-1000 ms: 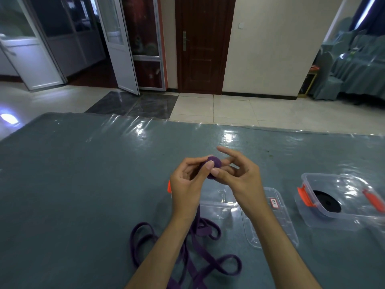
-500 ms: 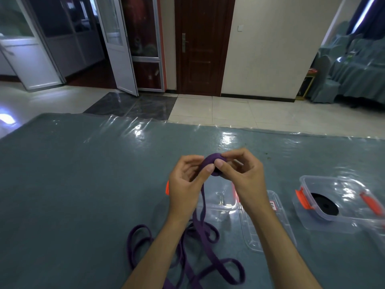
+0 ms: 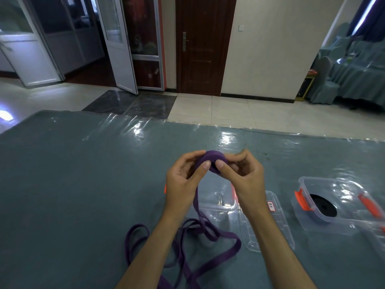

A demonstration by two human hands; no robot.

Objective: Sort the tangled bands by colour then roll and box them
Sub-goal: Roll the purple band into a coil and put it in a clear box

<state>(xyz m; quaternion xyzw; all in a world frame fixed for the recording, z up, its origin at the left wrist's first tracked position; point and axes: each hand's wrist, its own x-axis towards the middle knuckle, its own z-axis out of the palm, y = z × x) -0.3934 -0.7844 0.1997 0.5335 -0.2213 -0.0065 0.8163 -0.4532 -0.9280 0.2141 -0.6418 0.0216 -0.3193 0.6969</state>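
A purple band roll (image 3: 213,158) is held up above the table between both hands. My left hand (image 3: 183,180) pinches its left side with thumb and fingers. My right hand (image 3: 241,174) grips its right side. The loose purple band (image 3: 208,232) hangs down from the roll and lies in tangled loops on the table near my forearms. A clear box (image 3: 224,207) with orange clips sits below my hands, mostly hidden by them. A second clear box (image 3: 308,184) at the right holds a rolled black band (image 3: 323,206).
A clear lid (image 3: 277,230) with a small label lies flat between the two boxes. The table (image 3: 83,184) has a grey-blue cloth under shiny plastic film. Its far edge runs across the middle of the view, with tiled floor and doors beyond.
The roll has grown thicker as both hands turned it. More of the loose band has been drawn up from the table into the roll.
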